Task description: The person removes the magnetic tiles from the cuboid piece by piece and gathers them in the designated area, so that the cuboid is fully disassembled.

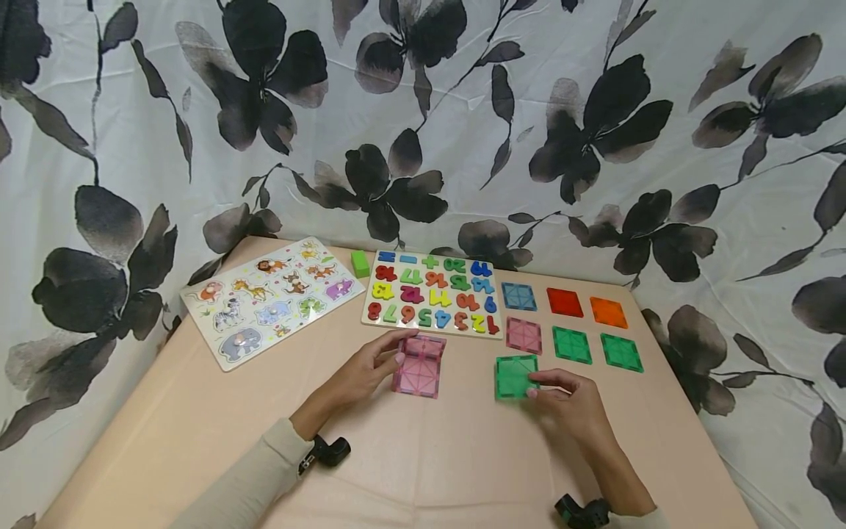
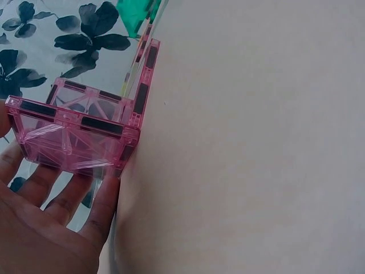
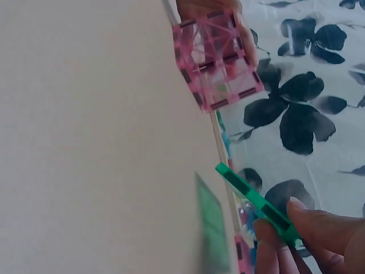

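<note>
Behind the beige table (image 1: 198, 433): white cloth printed with black flowers (image 1: 595, 125), hung as a backdrop and draped past the table's edges.

Left hand (image 1: 360, 375) at the middle of the table, fingers straight against the pink tiles (image 1: 418, 366) — one tile flat, a second stood upright along its far edge, joined at a corner as seen from the left wrist (image 2: 85, 134). Fingertips touching the upright tile; no curl around it.

Right hand (image 1: 571, 400) just right of that, thumb and fingers pinched on the near edge of a green tile (image 1: 515, 377). From the right wrist, tile (image 3: 256, 205) lifted at a tilt off the surface, gripped at one end.

Farther back on the right, six more square tiles laid flat in two rows: blue (image 1: 518, 296), red (image 1: 565, 302), orange (image 1: 609, 312), then pink (image 1: 524, 335) and two green (image 1: 572, 344).

Number puzzle board (image 1: 432, 294) at the far centre, animal puzzle board (image 1: 271, 297) at the far left, small green block (image 1: 360, 264) between them.
</note>
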`<state>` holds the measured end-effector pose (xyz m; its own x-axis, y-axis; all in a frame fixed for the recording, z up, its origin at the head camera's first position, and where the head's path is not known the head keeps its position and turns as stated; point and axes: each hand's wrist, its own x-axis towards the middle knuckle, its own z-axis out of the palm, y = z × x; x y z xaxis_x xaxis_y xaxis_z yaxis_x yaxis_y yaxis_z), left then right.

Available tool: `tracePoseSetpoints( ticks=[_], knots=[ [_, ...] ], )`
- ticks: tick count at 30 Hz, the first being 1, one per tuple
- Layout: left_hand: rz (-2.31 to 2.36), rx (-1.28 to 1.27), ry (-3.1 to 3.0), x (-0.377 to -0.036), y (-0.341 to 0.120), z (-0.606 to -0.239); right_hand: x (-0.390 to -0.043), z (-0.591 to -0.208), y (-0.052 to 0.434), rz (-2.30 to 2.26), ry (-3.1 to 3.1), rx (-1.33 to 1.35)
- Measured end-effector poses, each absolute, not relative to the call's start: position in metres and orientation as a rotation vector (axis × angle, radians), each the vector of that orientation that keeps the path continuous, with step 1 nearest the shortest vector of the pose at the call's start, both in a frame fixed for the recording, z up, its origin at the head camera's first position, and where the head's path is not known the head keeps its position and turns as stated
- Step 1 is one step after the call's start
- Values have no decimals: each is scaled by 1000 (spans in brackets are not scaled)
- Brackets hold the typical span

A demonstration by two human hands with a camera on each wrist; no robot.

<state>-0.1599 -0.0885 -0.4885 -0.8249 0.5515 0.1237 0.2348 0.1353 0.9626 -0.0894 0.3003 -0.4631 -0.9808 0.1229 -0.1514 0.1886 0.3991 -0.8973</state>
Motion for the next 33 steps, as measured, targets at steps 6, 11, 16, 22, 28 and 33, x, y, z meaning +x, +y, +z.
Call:
tracePoseSetpoints(
  ticks=[6,11,16,22,28,33],
  knots=[
    [1746,772,2151,-160,-89,-488,-88,-471,312,-1653,2542,345],
    [1750,772,2147,-160,-89,-488,-87,-470,318,-1610,2540,298],
    [1748,761,2141,-160,-89,-488,-85,-466,323,-1323,2706,273],
    [1751,767,2150,-159,-89,-488,-85,-460,319,-1157,2847,230],
    [1810,807,2162,-158,-88,-488,-92,-455,297,-1202,2880,171],
    [1864,785,2157,-157,-85,-491,-104,-448,270,-1231,2853,93]
  ],
)
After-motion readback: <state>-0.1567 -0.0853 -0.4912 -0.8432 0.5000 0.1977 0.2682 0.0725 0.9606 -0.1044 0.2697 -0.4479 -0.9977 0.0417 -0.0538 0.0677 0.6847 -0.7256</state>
